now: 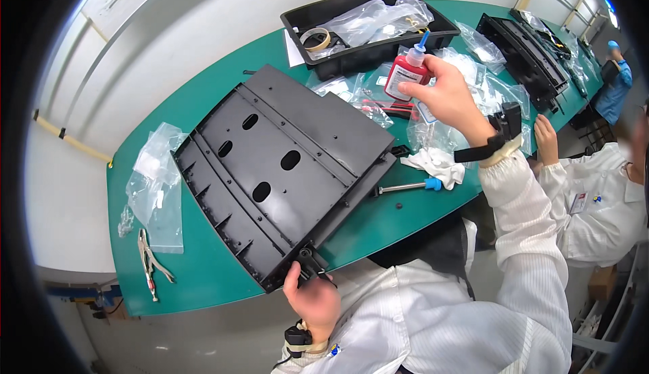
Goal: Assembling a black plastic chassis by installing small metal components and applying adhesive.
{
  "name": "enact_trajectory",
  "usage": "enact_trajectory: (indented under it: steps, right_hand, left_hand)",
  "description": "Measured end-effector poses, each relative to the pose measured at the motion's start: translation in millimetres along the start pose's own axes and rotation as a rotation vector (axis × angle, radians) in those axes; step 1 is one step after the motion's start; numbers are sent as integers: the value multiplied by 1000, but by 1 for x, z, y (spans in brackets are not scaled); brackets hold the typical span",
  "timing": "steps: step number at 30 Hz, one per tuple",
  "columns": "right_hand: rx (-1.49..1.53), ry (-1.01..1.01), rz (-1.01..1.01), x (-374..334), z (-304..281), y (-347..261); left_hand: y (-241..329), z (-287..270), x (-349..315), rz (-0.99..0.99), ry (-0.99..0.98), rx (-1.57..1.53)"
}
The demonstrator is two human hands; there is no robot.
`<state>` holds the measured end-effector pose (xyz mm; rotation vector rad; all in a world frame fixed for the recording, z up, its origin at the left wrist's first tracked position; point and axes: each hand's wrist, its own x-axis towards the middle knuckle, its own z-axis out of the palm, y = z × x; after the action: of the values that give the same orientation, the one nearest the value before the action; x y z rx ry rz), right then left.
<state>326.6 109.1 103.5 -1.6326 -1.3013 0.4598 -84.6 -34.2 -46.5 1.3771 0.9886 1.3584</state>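
A large black sheet-metal panel (pixel 270 151) with several oval holes and a ribbed near-left edge lies tilted on the green table. At its near corner, my left hand (pixel 314 303) is closed around a small black fitting (pixel 307 259) with a round end; its fingers are partly blurred. My right hand (pixel 449 97) is raised above the table's right part. It grips a small red squeeze bottle (pixel 405 77) with a white label, a clear cap and a thin blue nozzle pointing up.
A black bin (pixel 331 66) holds plastic bags and a tape roll (pixel 315 39). Locking pliers (pixel 149 262) lie beside a clear bag (pixel 159 191) at left. A blue-handled tool (pixel 409 186) and a white cloth (pixel 438 166) lie at right, with a co-worker's hand (pixel 545 141) beyond.
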Motion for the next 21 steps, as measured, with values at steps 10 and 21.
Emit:
enact_trajectory:
  steps: [10, 21]
  right_hand:
    - [-490, 18, 103, 17, -10, 28]
    - [-297, 129, -62, 10, -30, 56]
  left_hand:
    - [-4, -3, -4, 32, -12, 0]
    - [0, 2, 4, 107, -47, 70]
